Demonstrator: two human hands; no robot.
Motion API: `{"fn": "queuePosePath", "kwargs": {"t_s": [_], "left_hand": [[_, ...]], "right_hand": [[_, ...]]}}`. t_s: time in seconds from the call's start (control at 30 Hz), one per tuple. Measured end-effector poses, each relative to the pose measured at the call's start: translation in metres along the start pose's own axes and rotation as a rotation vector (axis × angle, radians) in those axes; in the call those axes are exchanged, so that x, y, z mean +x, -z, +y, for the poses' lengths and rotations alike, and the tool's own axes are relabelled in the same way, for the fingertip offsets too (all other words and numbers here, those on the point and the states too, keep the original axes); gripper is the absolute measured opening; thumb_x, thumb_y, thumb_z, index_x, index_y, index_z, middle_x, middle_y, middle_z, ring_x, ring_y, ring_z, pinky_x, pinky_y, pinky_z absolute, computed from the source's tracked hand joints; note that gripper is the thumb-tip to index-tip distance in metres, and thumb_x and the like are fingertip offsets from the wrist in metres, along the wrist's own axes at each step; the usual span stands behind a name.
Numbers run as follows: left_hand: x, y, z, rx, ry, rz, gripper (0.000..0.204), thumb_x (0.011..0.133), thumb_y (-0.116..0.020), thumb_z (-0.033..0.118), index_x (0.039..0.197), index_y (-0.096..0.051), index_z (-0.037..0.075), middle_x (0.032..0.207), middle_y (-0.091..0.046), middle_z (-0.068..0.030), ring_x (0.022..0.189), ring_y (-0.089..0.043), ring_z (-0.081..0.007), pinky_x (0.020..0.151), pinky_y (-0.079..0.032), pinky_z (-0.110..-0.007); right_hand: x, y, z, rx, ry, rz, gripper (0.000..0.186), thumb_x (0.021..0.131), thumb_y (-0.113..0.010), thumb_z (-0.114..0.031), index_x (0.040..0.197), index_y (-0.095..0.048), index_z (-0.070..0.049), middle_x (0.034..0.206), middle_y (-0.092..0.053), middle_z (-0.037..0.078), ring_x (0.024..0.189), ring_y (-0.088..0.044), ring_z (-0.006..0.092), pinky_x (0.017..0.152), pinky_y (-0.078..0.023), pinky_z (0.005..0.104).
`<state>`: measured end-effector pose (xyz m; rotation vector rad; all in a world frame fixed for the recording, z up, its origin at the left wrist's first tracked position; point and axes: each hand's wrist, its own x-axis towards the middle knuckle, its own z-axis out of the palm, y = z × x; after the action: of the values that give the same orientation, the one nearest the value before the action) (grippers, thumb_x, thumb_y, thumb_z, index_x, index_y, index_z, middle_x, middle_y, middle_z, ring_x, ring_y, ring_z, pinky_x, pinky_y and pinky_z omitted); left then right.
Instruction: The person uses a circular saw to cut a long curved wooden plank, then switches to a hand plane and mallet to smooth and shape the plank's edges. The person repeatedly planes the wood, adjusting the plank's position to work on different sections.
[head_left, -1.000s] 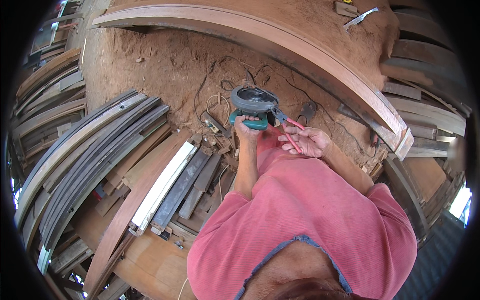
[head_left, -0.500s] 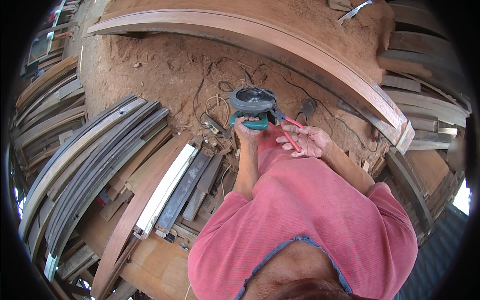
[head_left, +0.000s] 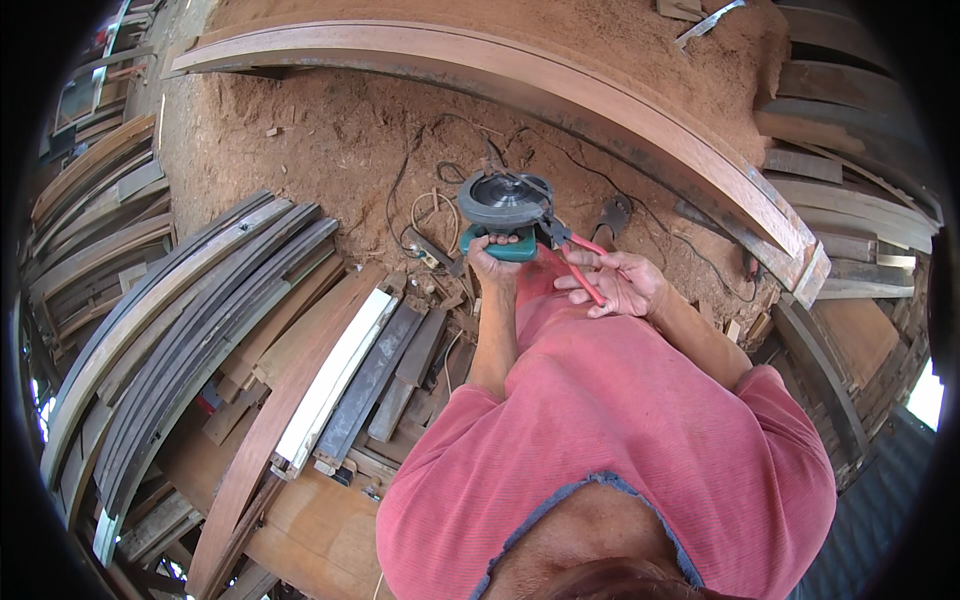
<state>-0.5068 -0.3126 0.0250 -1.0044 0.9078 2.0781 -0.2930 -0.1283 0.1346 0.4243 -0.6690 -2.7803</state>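
Note:
In front of my body I hold a circular saw (head_left: 505,200), with a round dark grey guard and a teal handle. My left hand (head_left: 495,260) is wrapped round that teal handle. My right hand (head_left: 628,285) grips the red handles of a pair of pliers (head_left: 588,268), its fingers loosely curled and the handles a little apart. The dark jaws of the pliers reach the right side of the saw, beside its guard; exactly what they pinch is too small to tell.
A long curved timber beam (head_left: 480,50) spans the far side above sawdust-covered ground (head_left: 300,120). Dark cords (head_left: 400,180) lie around the saw. Curved planks (head_left: 190,310) are stacked at left, more timber (head_left: 860,210) at right. A sandal (head_left: 615,213) shows beyond my right hand.
Almost nothing differs. The pliers' handles and my right hand have shifted very slightly; the saw stays in my left hand.

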Motion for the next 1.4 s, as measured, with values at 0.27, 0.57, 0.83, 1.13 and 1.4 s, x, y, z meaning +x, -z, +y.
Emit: {"fn": "queuePosePath", "kwargs": {"t_s": [0.27,0.57,0.83,1.13,1.4], "left_hand": [[0.000,-0.003,0.001,-0.007,0.015,0.004,0.007,0.074,-0.056,0.011,0.075,-0.050,0.009,0.068,-0.050,-0.0043,0.064,-0.053,-0.0212,0.069,-0.049,-0.042],[-0.003,-0.006,0.002,0.056,0.016,0.003,0.006,0.074,-0.056,0.012,0.073,-0.050,0.009,0.067,-0.051,-0.0050,0.065,-0.054,-0.0217,0.069,-0.049,-0.043],[-0.009,-0.016,0.009,0.206,0.040,0.009,0.008,0.075,-0.056,0.011,0.073,-0.050,0.009,0.068,-0.050,-0.0056,0.064,-0.053,-0.0219,0.067,-0.049,-0.041],[-0.002,-0.005,0.005,0.099,0.168,-0.022,0.011,0.074,-0.063,0.012,0.074,-0.052,0.009,0.067,-0.050,-0.0047,0.063,-0.052,-0.0225,0.068,-0.049,-0.041],[-0.002,0.015,-0.007,0.217,0.081,-0.030,0.009,0.071,-0.058,0.013,0.071,-0.049,0.012,0.065,-0.051,-0.0033,0.061,-0.051,-0.0216,0.066,-0.048,-0.040]], "right_hand": [[0.001,0.000,-0.001,-0.058,-0.004,0.032,0.055,0.101,-0.051,-0.024,0.151,-0.042,-0.002,0.151,-0.040,0.036,0.128,-0.057,0.0480,0.099,-0.052,0.0651],[-0.002,0.013,0.010,-0.045,0.033,0.157,0.030,0.095,-0.055,-0.017,0.122,-0.062,-0.006,0.126,-0.062,0.020,0.083,-0.062,0.0232,0.070,-0.052,0.0394],[0.002,-0.023,0.011,-2.019,-0.107,0.798,0.021,0.082,-0.055,-0.009,0.092,-0.067,0.004,0.097,-0.067,0.028,0.087,-0.067,0.0367,0.074,-0.052,0.0457],[-0.051,-0.012,-0.028,-1.615,0.335,0.769,0.037,0.076,-0.058,-0.004,0.109,-0.070,0.008,0.094,-0.069,0.018,0.090,-0.066,0.0254,0.079,-0.051,0.0370],[-0.197,-0.010,-0.051,-1.152,1.336,1.236,0.033,0.085,-0.056,-0.004,0.113,-0.072,0.000,0.091,-0.062,0.000,0.079,-0.056,0.0081,0.070,-0.046,0.0236]]}}
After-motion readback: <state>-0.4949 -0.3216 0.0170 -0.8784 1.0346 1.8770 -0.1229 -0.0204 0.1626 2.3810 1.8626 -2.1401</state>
